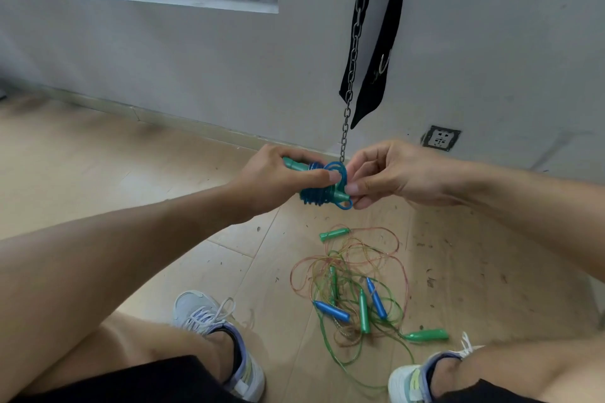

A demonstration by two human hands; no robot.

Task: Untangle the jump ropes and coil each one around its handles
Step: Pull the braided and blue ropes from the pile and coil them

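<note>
Between the two hands, above the floor, sits the blue plastic jump rope (pixel 322 185), wound in tight coils around its pair of teal-green plastic handles (pixel 294 164). The left hand (pixel 278 177) grips this bundle from the left side, fingers curled around the handles and the thumb lying across the coils. The right hand (pixel 389 173) touches the bundle from the right and pinches a loose blue loop at its end between thumb and fingers. Below the hands, on the light wooden floor (pixel 98 173), lies a tangled heap of thin green and reddish ropes (pixel 350 275) with blue and green handles inside it, between two light sneakers (pixel 212 330). Behind the hands, a metal chain (pixel 352 75) and a black strap (pixel 381 52) hang along the grey wall (pixel 196 69).
</note>
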